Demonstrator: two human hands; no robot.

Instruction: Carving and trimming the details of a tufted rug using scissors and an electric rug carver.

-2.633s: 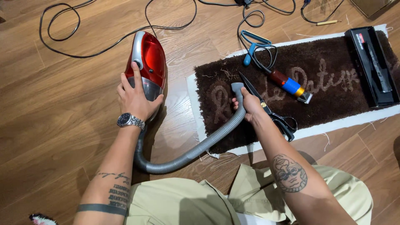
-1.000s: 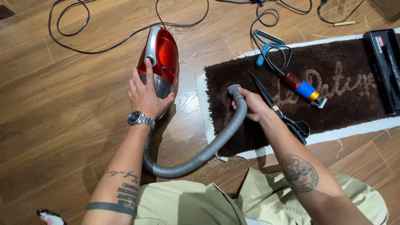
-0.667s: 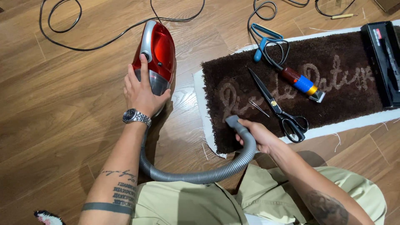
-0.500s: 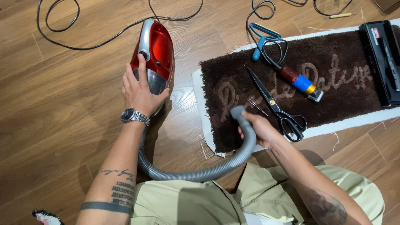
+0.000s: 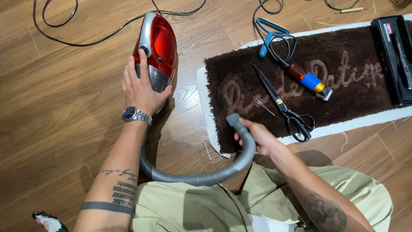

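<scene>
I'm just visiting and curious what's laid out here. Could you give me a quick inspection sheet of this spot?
Surface: wooden floor.
Job's things: red vacuum cleaner; grey hose, nozzle on the brown rug.
Clutter: scissors, blue-handled tool, black case on the rug.
Hands: left hand on the vacuum; right hand grips the hose.
Cables: black cord loops over the floor.
Surroundings: nothing seen.

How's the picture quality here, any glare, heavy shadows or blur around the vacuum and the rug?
Head view: sharp throughout, no motion blur on the left hand or right hand. A soft glare streak sits on the red vacuum. Light from above casts a dark shadow of the left arm and vacuum on the wood floor. The brown rug is evenly lit; edges bend slightly from the wide lens.
</scene>
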